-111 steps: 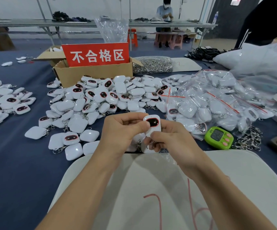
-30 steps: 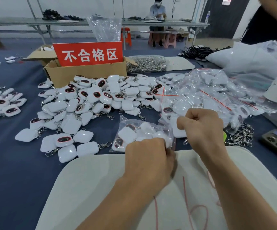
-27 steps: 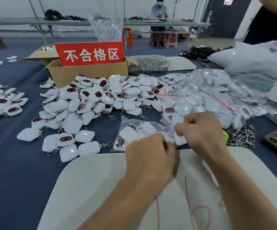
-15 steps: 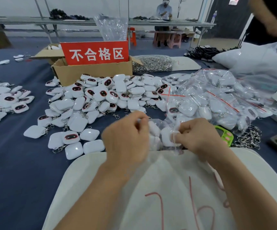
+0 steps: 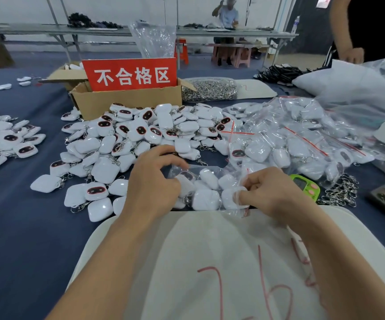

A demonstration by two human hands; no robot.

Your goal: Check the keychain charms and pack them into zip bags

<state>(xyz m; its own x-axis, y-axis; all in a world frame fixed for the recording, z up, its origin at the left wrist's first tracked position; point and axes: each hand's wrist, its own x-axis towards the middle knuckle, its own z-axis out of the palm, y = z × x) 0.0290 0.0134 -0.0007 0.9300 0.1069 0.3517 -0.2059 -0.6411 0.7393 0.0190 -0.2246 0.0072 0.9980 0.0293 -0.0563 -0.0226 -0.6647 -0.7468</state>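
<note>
Around the zip bag (image 5: 207, 188) room is scarce: loose charms (image 5: 140, 132) crowd its far-left side, filled bags (image 5: 302, 144) its far-right, and a green timer (image 5: 308, 188) sits just right (partly hidden). Near-left of it, bare blue cloth (image 5: 25, 239) lies open.

Beyond the fingers (image 5: 168, 158), a red sign (image 5: 130, 75) bearing the white characters 不合格区 stands in the cardboard box (image 5: 127, 105). Nearer than the fingers, the white sheet (image 5: 187, 250) carries red handwritten strokes (image 5: 244, 285) resembling 7 and 6. More red strokes to their right are illegible.
</note>
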